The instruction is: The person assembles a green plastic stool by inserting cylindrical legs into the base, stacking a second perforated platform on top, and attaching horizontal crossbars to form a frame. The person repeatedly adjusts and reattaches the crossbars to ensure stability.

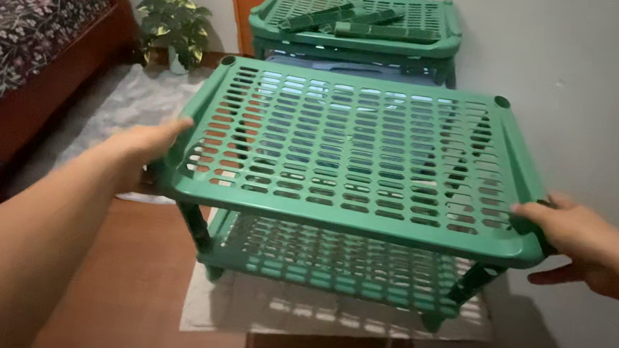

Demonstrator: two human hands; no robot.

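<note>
Hands grip the top green slotted shelf (362,153) between them, left hand (143,152) on one short edge, right hand (576,241) on the other, keeping it level over the lower shelf (337,261). Beyond them sits a second green rack (354,20).

My left hand (148,144) grips the left edge of the top shelf (354,152), my right hand (576,241) the right edge. A lower shelf (337,261) sits under it on legs, standing on a mat (238,312) on the floor. Behind stands a second rack (354,20) with loose posts (350,21) lying on top. A plant (174,24) stands left of that rack, and the bed (7,43) lies far left. The wall (610,106) runs along my right.
</note>
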